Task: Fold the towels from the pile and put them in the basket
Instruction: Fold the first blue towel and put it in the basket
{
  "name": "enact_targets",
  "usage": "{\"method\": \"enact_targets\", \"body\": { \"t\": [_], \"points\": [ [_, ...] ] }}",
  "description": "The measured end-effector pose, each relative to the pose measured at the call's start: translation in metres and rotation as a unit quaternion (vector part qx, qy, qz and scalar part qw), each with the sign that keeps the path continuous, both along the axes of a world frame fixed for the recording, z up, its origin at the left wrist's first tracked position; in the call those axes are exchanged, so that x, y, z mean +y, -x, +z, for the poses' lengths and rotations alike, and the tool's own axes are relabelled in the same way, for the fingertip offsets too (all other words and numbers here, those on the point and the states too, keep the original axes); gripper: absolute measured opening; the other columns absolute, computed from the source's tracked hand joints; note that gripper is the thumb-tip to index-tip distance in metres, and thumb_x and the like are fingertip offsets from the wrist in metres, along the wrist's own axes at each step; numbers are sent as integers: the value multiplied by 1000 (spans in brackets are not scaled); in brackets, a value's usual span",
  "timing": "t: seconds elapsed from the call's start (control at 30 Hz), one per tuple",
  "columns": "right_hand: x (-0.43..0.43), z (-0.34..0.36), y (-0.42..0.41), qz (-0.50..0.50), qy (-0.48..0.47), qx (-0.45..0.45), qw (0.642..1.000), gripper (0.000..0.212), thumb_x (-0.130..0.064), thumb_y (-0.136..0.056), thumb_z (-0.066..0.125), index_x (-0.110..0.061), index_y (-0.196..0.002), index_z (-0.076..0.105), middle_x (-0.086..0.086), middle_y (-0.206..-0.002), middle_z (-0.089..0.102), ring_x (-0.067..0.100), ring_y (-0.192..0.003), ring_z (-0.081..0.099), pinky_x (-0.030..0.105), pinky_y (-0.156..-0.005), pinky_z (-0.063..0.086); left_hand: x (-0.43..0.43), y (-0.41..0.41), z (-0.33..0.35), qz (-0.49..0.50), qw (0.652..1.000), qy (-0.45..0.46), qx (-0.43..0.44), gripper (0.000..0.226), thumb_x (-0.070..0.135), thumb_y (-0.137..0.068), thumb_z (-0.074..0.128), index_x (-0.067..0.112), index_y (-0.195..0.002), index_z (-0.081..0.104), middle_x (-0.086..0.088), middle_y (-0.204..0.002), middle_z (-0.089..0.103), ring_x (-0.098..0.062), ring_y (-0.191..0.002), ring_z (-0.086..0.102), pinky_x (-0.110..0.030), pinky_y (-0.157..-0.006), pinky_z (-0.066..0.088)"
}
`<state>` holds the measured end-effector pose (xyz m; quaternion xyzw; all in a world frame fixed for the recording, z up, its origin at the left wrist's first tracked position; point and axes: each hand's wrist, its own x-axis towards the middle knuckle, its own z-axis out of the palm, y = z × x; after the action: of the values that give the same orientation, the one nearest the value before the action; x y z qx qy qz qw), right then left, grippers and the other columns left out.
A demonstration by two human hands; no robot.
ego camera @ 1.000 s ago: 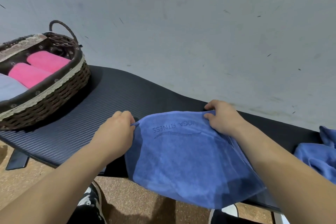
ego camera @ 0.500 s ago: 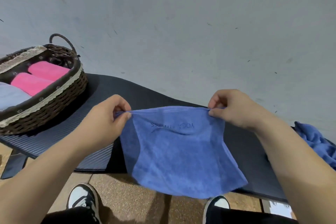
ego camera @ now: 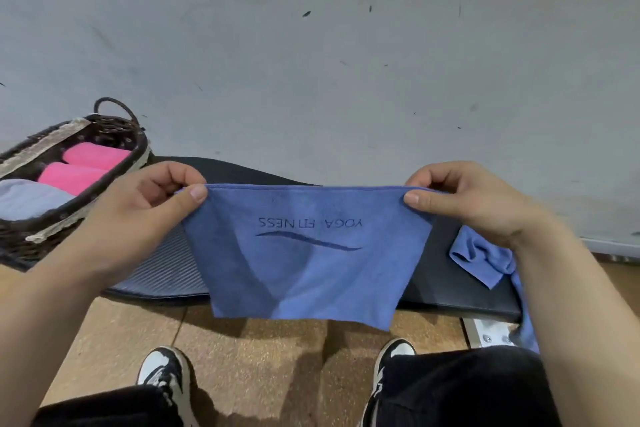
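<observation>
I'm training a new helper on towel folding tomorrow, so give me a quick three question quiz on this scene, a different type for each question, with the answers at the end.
1. True or false: the left hand and the right hand each pinch a top corner of the blue towel, which hangs spread between them.
2. How many pink towels lie in the basket? A: one. B: two. C: four.
3. Fill in: the crumpled blue towel lies on the black mat on the person's ___ side.

Key: 1 true; 2 B; 3 right.
</observation>
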<state>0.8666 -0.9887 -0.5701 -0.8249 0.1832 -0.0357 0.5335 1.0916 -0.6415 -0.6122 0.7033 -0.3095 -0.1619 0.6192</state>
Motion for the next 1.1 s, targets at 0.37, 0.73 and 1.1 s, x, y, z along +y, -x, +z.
{"method": "enact_targets", "body": {
  "t": [0.37,0.73,1.1],
  "points": [
    [3,-47,-28,-96,27,39,994,11,-4,-88,78,-6,-86,68,5,-74,70,14,-69,62,16,-57,48,-19,-6,-12,69,983,-142,-97,6,10,-93,73,15,-90,74,-1,-83,75,-5,-70,62,-15,-67,50],
    [-41,-88,-91,-267,-149,96,947,11,0,-85,80,-3,-94,74,7,-68,69,10,-43,59,20,-40,49,-88,-62,-73,205,960,-178,-69,12,16,-85,82,25,-85,73,4,-75,75,-15,-60,74,-45,-74,65],
    [-69,-159,-134,-365,-179,-7,913,29,0,-96,66,-2,-125,65,13,-118,67,24,-96,74,34,-90,62,-159,-71,-118,146,970,-195,2,51,16,-98,65,19,-147,52,7,-144,59,-7,-126,59,-22,-99,44]
  ]
}}
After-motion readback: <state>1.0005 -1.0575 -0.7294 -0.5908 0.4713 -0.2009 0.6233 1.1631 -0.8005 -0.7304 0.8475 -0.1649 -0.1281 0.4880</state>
